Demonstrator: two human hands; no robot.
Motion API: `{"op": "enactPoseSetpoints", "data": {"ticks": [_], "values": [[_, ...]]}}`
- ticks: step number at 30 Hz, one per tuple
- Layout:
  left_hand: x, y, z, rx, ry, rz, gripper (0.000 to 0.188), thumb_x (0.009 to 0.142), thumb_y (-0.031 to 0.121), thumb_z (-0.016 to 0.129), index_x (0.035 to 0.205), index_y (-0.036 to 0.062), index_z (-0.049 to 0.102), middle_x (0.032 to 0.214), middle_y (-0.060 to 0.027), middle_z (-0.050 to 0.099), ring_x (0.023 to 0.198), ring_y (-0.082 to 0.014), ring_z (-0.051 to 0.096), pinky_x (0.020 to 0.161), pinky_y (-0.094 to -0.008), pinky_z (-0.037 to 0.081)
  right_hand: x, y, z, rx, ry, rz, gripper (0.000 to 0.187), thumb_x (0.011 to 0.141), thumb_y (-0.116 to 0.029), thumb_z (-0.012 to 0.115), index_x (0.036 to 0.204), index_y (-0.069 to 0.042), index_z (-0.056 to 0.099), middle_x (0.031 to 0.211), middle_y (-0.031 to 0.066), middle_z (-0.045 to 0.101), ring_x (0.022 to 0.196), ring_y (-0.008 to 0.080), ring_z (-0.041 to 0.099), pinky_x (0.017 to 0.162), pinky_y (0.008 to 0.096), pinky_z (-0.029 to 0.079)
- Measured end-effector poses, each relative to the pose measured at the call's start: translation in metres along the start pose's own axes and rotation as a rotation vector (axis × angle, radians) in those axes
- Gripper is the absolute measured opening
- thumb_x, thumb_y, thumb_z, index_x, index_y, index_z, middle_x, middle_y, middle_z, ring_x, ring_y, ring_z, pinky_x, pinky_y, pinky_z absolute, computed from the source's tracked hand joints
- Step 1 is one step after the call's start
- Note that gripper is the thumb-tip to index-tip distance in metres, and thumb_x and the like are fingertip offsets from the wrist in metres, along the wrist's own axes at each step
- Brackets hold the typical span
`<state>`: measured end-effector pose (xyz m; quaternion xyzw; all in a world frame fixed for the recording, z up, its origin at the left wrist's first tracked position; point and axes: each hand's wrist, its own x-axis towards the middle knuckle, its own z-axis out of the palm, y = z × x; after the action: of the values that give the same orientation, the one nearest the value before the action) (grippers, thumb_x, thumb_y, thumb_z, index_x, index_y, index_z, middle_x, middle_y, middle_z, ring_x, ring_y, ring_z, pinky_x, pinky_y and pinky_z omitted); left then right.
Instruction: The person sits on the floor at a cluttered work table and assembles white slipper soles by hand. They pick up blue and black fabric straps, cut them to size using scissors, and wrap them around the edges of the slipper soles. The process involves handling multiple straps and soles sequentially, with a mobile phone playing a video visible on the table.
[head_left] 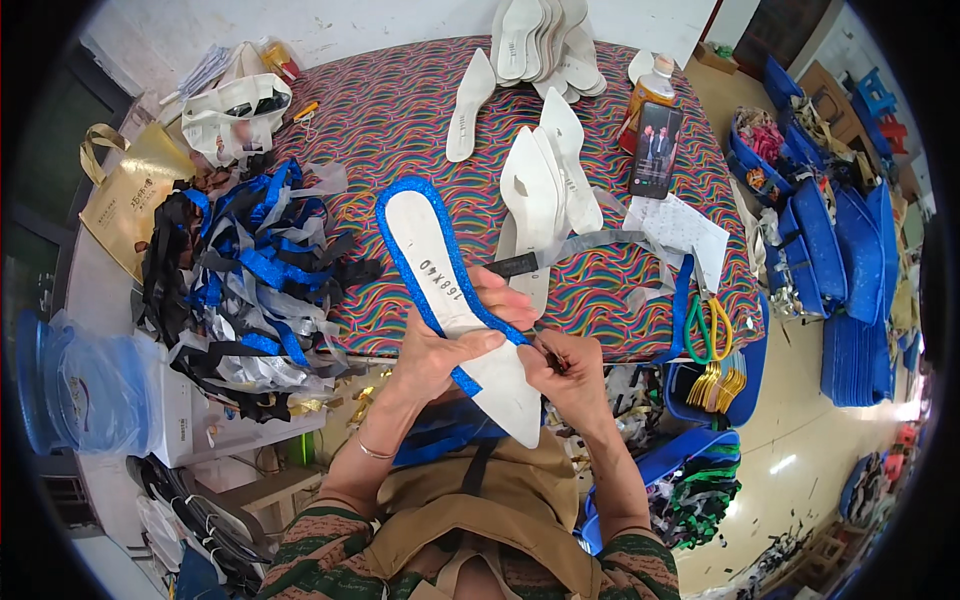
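Note:
My left hand (437,355) is closed round the middle of a white shoe insole (415,235), its thumb on top and fingers behind. A blue glitter strip (391,240) runs round the heel end and along both sides of the insole; the pointed toe is bare white and tilts toward me. At the insole's right edge, my right hand (572,375) is closed in a pinch where the blue edging ends. A small dark thing shows between its fingers, too hidden to name. Just beyond the left fingertips lies a dark band (514,265) at the end of a clear strip.
More white insoles (530,190) lie ahead, with a stack (525,40) at the back. A tangled heap of blue, black and clear strips (265,270) covers the left. To the right are a phone (656,150), bottle (645,95), paper (690,235) and scissors (697,330); blue baskets (835,240) stand beyond.

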<state>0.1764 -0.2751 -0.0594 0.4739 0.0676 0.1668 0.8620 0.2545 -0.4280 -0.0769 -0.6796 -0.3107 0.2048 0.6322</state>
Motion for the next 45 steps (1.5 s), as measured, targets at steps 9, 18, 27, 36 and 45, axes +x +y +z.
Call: {"op": "enactPoseSetpoints", "data": {"ticks": [9, 18, 27, 36, 45], "values": [[-0.007, -0.01, -0.003, 0.221, 0.18, -0.059, 0.012, 0.088, 0.0, 0.062, 0.098, -0.0042, 0.057, 0.082, -0.0147, 0.069, 0.074, -0.0222, 0.07, 0.067, -0.0323, 0.057, -0.009, 0.015, 0.001, 0.05, -0.003, 0.041, 0.028, 0.085, -0.004, 0.062, 0.061, -0.002, 0.048, 0.056, -0.0056, 0.038, 0.056, 0.0026, 0.031, 0.048, 0.0252, 0.025], [-0.023, -0.034, 0.001, 0.342, 0.016, -0.177, 0.021, 0.086, 0.005, 0.069, 0.103, -0.0042, 0.06, 0.081, -0.0108, 0.07, 0.074, -0.0141, 0.068, 0.066, -0.029, 0.054, 0.031, 0.007, 0.001, 0.083, 0.088, -0.063, 0.023, 0.09, -0.008, 0.062, 0.07, 0.001, 0.055, 0.057, -0.0022, 0.047, 0.056, 0.0014, 0.043, 0.046, 0.024, 0.032], [-0.024, -0.029, 0.007, 0.419, -0.062, -0.233, 0.018, 0.084, 0.004, 0.067, 0.1, -0.0036, 0.062, 0.079, -0.013, 0.07, 0.074, -0.0182, 0.069, 0.066, -0.0294, 0.054, 0.051, 0.008, -0.015, 0.386, 0.156, -0.022, 0.017, 0.091, -0.015, 0.065, 0.078, -0.003, 0.064, 0.068, -0.0067, 0.055, 0.058, 0.0009, 0.042, 0.052, 0.0213, 0.033], [-0.003, -0.08, -0.019, -0.746, -0.64, -0.504, 0.055, 0.081, 0.053, 0.07, 0.099, 0.006, 0.047, 0.065, -0.0101, 0.061, 0.053, -0.0269, 0.064, 0.055, -0.0324, 0.053, 0.07, 0.035, 0.01, 0.974, 0.044, 0.148, 0.045, 0.102, -0.043, 0.039, 0.078, -0.008, 0.053, 0.065, -0.0022, 0.051, 0.043, 0.0017, 0.029, 0.04, 0.0169, 0.024], [-0.005, -0.039, -0.009, -0.102, -0.297, -0.433, 0.063, 0.101, 0.052, 0.028, 0.13, -0.0011, 0.046, 0.091, -0.0205, 0.062, 0.076, -0.0297, 0.064, 0.069, -0.0371, 0.054, 0.062, 0.014, -0.004, 0.804, 0.236, 0.071, 0.018, 0.087, -0.014, 0.07, 0.077, -0.011, 0.056, 0.068, -0.0045, 0.055, 0.06, 0.003, 0.052, 0.055, 0.0219, 0.045]]}}
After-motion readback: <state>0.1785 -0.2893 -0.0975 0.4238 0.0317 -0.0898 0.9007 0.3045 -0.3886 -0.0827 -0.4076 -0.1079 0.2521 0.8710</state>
